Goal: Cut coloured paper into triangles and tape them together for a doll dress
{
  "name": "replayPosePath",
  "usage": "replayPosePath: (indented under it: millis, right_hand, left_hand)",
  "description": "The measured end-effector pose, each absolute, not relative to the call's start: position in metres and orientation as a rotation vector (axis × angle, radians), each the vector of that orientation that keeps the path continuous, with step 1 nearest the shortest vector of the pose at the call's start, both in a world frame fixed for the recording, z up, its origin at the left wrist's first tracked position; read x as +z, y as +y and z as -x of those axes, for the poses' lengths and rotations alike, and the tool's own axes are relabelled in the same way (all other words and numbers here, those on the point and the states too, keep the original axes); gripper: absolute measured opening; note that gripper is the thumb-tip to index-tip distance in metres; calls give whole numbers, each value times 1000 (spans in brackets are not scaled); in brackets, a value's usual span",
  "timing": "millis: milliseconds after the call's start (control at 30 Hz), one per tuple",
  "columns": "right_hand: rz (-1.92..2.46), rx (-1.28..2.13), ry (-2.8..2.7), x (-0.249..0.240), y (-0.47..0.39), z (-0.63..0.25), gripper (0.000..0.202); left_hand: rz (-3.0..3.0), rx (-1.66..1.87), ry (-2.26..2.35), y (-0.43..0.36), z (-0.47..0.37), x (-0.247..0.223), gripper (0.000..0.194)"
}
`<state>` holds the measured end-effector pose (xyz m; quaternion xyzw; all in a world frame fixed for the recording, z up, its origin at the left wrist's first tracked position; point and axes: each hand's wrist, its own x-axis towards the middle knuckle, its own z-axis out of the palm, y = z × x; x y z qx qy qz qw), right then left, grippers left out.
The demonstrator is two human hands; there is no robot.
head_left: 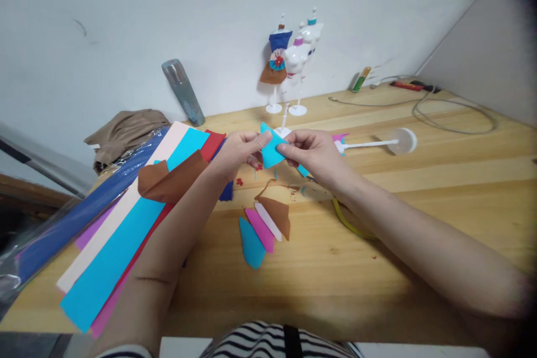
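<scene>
Between my two hands, above the middle of the table, is a small folded piece of bright blue crepe paper [272, 148]. My left hand [241, 151] pinches its left edge between thumb and fingers. Thumb and fingertips of my right hand [312, 154] grip its right side. Below lie cut pieces side by side: a teal one [252, 243], a magenta one [260, 230], a pale pink one [268, 221] and a brown one [277, 215]. Partly hidden behind my right hand, a small white mannequin stand [371, 144] lies on its side.
Coloured paper strips [113, 251] and a plastic-wrapped blue roll [96, 201] lie at left. A flask [183, 92] leans against the wall by a brown cloth [128, 128]. Several small mannequins [297, 59] stand at the back. A cable [419, 109] and a green bottle [359, 81] lie right.
</scene>
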<state>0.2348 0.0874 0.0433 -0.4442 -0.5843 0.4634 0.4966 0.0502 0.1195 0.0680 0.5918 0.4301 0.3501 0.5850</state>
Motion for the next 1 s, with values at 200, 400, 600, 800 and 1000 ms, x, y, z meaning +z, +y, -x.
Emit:
replayPosePath:
  millis: [200,400,600,800,1000]
  right_hand:
    - [1065,1062,-1427,46,93,-241,45]
    - [1108,1027,-1391,51,95,-248,43]
    - [1070,1091,-1441,53,86,-239,45]
    - [1160,1022,-1577,69,86,-259,43]
    - [1839,666,-2203,57,66,-308,25]
  left_hand:
    - [-1498,398,942,122,-41,69,19]
    - [-1556,331,914,127,-28,74,22]
    - [-1282,844,871,123,-48,55,37]
    - [-1166,937,901,121,-55,54,34]
    - [-1131,963,940,122,-55,62,24]
